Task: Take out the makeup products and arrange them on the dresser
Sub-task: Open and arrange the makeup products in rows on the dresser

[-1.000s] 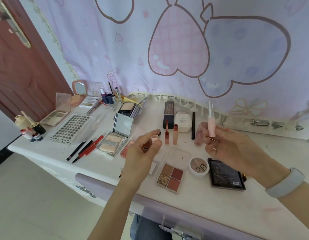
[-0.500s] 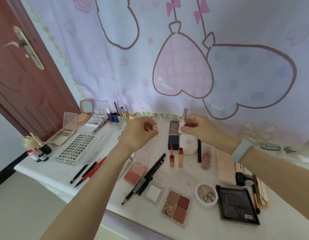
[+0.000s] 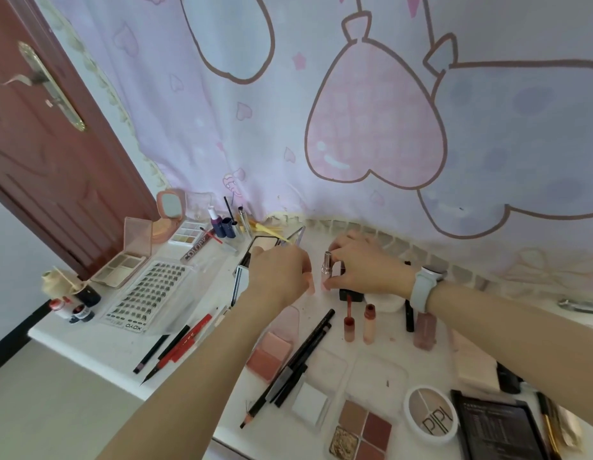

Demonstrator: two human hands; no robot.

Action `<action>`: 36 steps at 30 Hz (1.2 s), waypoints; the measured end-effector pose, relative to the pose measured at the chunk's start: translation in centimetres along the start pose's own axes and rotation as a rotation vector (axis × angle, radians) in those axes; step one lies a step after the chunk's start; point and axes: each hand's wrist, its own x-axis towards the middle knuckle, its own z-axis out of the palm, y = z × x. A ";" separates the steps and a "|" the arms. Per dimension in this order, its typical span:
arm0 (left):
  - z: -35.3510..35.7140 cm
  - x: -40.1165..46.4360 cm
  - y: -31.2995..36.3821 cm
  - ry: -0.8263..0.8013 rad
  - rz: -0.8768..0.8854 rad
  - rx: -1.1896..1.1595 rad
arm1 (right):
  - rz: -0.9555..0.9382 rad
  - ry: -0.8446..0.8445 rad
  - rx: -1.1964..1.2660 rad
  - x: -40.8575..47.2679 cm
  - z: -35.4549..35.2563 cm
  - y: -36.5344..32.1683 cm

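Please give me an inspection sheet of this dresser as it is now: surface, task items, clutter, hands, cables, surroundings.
Surface: white dresser top, faint pink smears near the middle.
Task items: pink tube with silver cap upright between both hands; two lip glosses standing; four-pan eyeshadow palette; round PIPL compact; lash tray; pencils lying flat.
Clutter: small bottles at the left edge.
Hands: right hand pinches the tube; left hand close beside it, grip not clear.
Cables: nothing seen.
Surroundings: heart-print curtain behind; brown door at left.
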 end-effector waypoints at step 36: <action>-0.6 -3.6 -1.2 0.205 -0.113 -0.233 | 0.006 -0.182 -0.152 -1.7 -1.1 1.9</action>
